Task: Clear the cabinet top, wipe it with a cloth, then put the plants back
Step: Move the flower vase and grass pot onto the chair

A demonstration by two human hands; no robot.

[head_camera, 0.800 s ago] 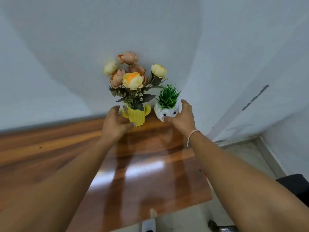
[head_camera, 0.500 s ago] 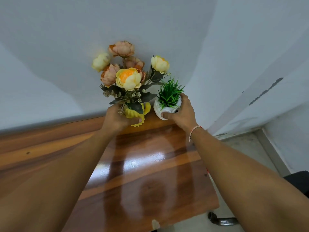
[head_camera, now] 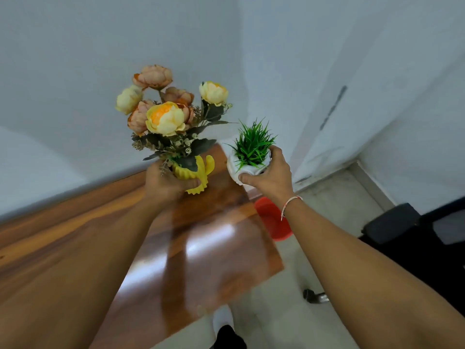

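Note:
My left hand grips a yellow cactus-shaped vase holding a bunch of peach and yellow flowers. The vase hangs a little above the glossy wooden cabinet top. In my right hand is a small white pot with a tuft of green grass. That pot is lifted too, held out over the cabinet's right edge.
White walls meet in a corner behind the cabinet. On the tiled floor to the right stand a red bucket and a black chair with a caster. My foot shows below the cabinet's front edge.
Both hands closed on the pots and lifted them off the cabinet top. The white pot moved right, past the cabinet edge. The view shifted, bringing the red bucket into sight.

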